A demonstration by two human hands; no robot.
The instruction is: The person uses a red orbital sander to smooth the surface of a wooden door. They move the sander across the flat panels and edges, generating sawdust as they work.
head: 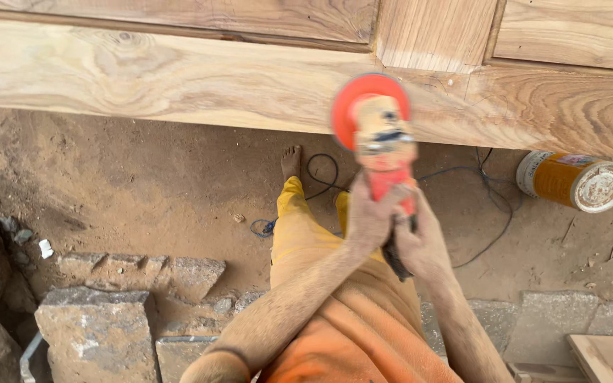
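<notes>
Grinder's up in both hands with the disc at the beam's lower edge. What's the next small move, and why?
Probably ease the grinder forward so its red disc meets the wooden beam squarely. The left hand and right hand both grip the body low, and the disc sits right at the beam's lower edge; whether it touches is unclear. The blue cord trails on the ground, so keep it clear.

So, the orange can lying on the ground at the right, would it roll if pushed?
Probably yes: the orange can lies on its side on dirt ground, so its round wall could roll. The loose, uneven soil would likely stop it soon. Its weight cannot be judged; its lid looks closed.
</notes>
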